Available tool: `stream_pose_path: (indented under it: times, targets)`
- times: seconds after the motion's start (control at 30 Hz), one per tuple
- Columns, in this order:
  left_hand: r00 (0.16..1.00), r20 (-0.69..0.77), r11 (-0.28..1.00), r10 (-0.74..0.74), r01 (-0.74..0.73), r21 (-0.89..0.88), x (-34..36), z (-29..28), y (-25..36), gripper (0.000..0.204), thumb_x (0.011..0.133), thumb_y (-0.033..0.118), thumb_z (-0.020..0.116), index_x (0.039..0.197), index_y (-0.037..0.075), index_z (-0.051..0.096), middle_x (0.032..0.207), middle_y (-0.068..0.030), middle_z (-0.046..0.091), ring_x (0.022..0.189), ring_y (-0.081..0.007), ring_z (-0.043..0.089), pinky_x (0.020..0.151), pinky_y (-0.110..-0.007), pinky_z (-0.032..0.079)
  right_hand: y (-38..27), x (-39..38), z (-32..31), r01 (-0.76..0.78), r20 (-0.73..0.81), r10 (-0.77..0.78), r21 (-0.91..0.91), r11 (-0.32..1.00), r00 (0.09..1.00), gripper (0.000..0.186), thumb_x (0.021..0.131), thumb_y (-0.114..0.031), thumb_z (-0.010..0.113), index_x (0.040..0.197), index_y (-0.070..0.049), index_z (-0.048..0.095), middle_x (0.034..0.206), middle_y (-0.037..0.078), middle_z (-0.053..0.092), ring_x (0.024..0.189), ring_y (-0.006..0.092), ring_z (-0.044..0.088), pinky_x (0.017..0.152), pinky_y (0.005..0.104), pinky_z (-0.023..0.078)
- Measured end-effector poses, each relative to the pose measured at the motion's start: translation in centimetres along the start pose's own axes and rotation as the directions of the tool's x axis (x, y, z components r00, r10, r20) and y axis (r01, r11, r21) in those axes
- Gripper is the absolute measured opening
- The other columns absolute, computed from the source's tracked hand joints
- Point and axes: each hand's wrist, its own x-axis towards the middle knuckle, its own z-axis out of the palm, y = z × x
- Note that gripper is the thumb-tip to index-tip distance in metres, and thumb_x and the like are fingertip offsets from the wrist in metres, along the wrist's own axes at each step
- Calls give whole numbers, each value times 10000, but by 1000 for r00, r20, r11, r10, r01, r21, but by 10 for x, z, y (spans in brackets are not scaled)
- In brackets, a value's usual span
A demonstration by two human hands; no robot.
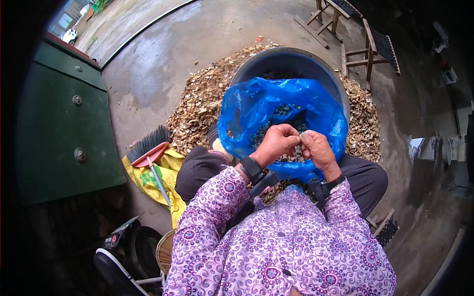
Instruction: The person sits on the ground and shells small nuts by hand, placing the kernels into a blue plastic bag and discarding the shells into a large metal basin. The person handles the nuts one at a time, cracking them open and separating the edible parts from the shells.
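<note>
Over the mouth of a blue plastic bag (326, 106), my left hand (279, 142) and my right hand (318, 149) meet at the fingertips. Both are closed in a pinch, thumbs against fingers; whatever sits between them is too small to make out. The bag lies open inside a wide grey basin (289, 51), its crumpled rim folded toward me. Small rounded pieces (261, 133), which look like nuts, show within the bag below my hands. A dark band circles each of my wrists.
Heaped pale brown shells (202, 103) spread around the basin. Left lie a yellow sack (173, 170) and a broom (150, 150) with dark bristles, near a green metal door (69, 128). Wooden folding stools (369, 54) stand far right; a round woven stool (165, 251) is at near left.
</note>
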Motion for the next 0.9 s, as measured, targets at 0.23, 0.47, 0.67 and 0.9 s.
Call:
stream_pose_path:
  times: [0.23,0.47,0.67,0.9]
  targets:
    - [998,31,998,53,-52,-21,1,4,-3,137,757,128,608,771,4,551,634,-30,554,520,-80,527,460,-203,445,-5,-5,0,13,-23,-13,6,1000,1000,223,840,-271,547,753,-68,519,581,-20,485,417,31,409,373,164,331]
    - [992,54,967,-111,121,-223,3,2,-8,173,725,107,626,803,-38,572,679,-79,578,563,-128,539,515,-230,444,-1,-7,4,5,-76,1,69,998,997,208,842,-235,546,730,-61,530,552,-17,477,406,32,390,357,160,304]
    - [992,41,897,-121,127,-423,5,2,-16,135,755,75,589,783,-53,556,696,-108,577,589,-149,549,539,-261,468,7,-5,13,53,-178,-24,160,986,984,203,843,-225,540,729,-58,540,536,-17,468,401,36,375,354,166,293]
    - [994,55,868,-90,106,-485,5,5,-22,122,753,69,586,783,-42,546,707,-106,577,613,-157,561,550,-264,474,8,-2,11,13,-162,53,379,925,985,207,837,-240,543,748,-53,533,550,-13,477,390,51,380,366,187,335]
